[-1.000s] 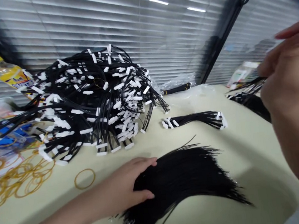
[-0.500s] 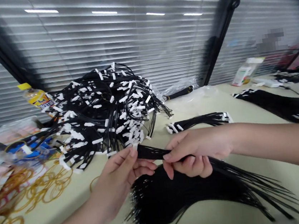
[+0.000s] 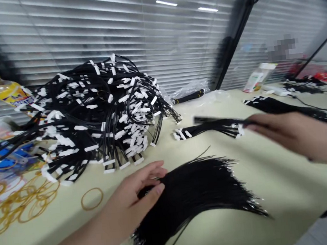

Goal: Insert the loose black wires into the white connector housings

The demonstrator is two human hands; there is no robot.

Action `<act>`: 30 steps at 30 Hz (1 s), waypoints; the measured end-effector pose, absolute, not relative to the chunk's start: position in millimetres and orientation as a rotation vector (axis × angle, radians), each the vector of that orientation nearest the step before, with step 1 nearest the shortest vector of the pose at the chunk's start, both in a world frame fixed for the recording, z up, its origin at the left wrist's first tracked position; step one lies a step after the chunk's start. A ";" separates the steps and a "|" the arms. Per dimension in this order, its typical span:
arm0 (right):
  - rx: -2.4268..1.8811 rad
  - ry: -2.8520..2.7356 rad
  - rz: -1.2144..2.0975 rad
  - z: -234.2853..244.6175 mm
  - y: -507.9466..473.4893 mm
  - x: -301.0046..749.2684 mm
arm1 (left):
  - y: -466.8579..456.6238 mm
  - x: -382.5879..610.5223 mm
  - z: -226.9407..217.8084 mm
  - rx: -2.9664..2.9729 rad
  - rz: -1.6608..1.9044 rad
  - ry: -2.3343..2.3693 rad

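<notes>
The right hand [image 3: 282, 130] pinches a thin bunch of black wires [image 3: 210, 120] above the table [image 3: 280, 191], while the left hand [image 3: 133, 198] lies half-curled on a large black wire bundle [image 3: 195, 197], its grip unclear.

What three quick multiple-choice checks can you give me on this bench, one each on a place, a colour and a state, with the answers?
1. Where does the lone rubber band lie relative to the wire heap?
A) On top of it
B) On the table in front of it, apart
C) Under it

2. What colour are the heap's connectors?
A) Red
B) Yellow
C) White

3. What does the right hand hold?
A) A thin bunch of black wires
B) The yellow-capped bottle
C) Nothing

Answers:
1. B: bare table shows between band and heap.
2. C: they show white throughout the heap.
3. A: the wires run out from its grip, above the table.
</notes>
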State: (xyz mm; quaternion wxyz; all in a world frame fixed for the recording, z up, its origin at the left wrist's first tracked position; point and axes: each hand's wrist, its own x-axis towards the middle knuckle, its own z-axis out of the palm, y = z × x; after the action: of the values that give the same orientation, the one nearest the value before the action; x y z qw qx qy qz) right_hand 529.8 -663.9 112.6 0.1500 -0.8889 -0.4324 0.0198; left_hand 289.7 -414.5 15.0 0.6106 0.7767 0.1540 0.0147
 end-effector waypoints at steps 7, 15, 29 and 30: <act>-2.994 -1.010 -0.815 102.8 -732.0 692.7 | -418.5 289.0 4.2 2.503 -0.311 0.421; -2.661 -1.661 -0.347 29.9 -652.2 637.6 | -447.5 285.5 20.9 2.665 -0.413 0.332; -2.053 -2.401 0.345 29.8 -622.8 501.6 | -427.8 287.0 37.2 2.604 -0.390 0.071; -2.096 -2.379 0.308 27.0 -633.1 500.6 | -419.7 280.9 37.3 2.606 -0.338 -0.001</act>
State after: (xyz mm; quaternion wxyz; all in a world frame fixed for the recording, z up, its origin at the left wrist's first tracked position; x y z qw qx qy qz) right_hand 500.6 -633.1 27.0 -0.0220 -0.6577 -0.7467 0.0968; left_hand 280.9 -419.7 37.3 0.2540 0.9592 -0.0005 -0.1243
